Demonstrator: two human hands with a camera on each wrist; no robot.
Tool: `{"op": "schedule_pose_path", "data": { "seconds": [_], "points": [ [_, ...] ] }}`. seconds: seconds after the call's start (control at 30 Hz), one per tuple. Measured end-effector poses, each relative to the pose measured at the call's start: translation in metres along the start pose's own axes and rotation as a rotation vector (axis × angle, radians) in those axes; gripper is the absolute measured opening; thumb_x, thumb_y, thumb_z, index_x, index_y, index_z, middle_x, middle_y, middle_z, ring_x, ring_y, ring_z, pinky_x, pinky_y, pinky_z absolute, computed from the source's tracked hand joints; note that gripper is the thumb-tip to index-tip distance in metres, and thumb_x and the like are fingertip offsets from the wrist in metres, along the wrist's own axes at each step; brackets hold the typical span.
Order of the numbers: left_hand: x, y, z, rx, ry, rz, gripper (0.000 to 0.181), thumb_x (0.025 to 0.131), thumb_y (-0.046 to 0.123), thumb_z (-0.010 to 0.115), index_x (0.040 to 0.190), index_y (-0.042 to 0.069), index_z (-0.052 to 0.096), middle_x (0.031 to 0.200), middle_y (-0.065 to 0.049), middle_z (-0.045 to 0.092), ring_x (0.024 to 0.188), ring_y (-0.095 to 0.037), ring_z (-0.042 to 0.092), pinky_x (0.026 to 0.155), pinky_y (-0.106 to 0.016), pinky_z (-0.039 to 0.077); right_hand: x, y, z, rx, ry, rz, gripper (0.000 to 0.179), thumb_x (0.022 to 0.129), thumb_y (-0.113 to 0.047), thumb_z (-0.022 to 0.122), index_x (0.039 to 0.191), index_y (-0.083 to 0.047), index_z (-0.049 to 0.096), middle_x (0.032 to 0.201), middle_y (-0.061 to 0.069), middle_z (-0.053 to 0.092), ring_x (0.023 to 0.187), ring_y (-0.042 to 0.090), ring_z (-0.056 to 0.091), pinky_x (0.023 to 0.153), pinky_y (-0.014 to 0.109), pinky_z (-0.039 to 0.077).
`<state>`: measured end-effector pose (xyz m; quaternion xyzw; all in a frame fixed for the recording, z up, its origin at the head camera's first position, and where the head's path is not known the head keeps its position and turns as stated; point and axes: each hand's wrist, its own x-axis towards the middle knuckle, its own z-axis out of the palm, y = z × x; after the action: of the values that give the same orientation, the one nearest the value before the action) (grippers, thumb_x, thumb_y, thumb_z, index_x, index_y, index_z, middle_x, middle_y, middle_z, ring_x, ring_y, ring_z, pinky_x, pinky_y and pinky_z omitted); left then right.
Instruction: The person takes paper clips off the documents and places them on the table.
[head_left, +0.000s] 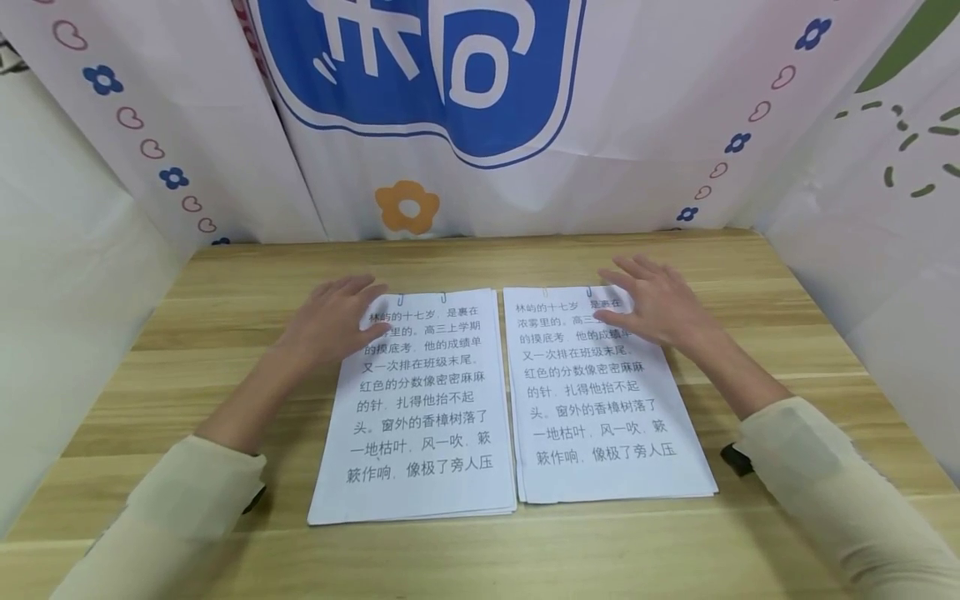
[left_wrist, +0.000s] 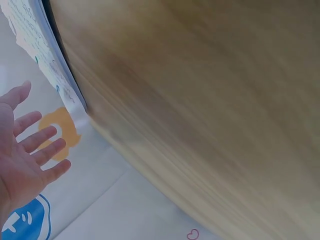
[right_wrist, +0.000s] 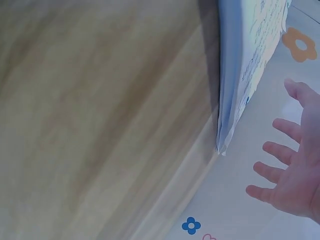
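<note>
At lower left and lower right of the frame, cream cloth sleeves (head_left: 832,483) above a wood-grained tabletop (head_left: 600,558). At centre-left, a flat white paper stack with black Chinese print (head_left: 420,417); just beside, at centre-right, a matching white printed stack (head_left: 600,400), both with thin paper clips (head_left: 443,297) along the top edge. By the outer upper corners, a bare left hand (head_left: 333,318) and a bare right hand (head_left: 660,304), both loosely spread; cannot tell whether touching paper. Beyond, across the top, a white sheet backdrop (head_left: 615,167) with an orange flower print (head_left: 388,204).
</note>
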<state>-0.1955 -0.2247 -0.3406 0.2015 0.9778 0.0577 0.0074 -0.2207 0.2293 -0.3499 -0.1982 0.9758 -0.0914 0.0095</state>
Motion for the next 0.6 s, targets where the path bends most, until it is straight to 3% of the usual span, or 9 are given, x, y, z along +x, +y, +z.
{"op": "schedule_pose_path", "data": {
  "seconds": [0.23,0.4,0.6],
  "points": [
    [0.007,0.01,0.002,-0.006,0.033,0.025,0.059,0.099,0.029,0.07,0.147,-0.001,0.053,0.152,-0.028,0.048,0.142,-0.048,0.043,0.118,-0.066,0.031,0.002,0.001,0.003,0.004,0.018,-0.003,0.073,0.096,-0.048,0.069,0.153,-0.007,0.048,0.163,0.025,0.033,0.149,0.05,0.031,0.119,0.069,0.024],
    [0.015,0.017,0.007,-0.04,0.068,0.064,0.057,0.096,0.027,0.074,0.142,-0.003,0.057,0.146,-0.027,0.055,0.134,-0.047,0.052,0.113,-0.064,0.039,0.003,0.001,0.005,0.035,0.025,0.027,0.073,0.095,-0.045,0.071,0.153,-0.006,0.048,0.16,0.027,0.038,0.146,0.05,0.035,0.118,0.069,0.027],
    [0.023,0.028,0.011,-0.117,0.066,0.051,0.061,0.094,0.029,0.078,0.143,-0.001,0.057,0.147,-0.024,0.055,0.136,-0.044,0.052,0.114,-0.059,0.042,0.003,0.001,0.006,0.079,0.027,0.06,0.073,0.095,-0.042,0.072,0.153,-0.005,0.048,0.158,0.027,0.041,0.144,0.05,0.038,0.117,0.068,0.031]
  ]
}}
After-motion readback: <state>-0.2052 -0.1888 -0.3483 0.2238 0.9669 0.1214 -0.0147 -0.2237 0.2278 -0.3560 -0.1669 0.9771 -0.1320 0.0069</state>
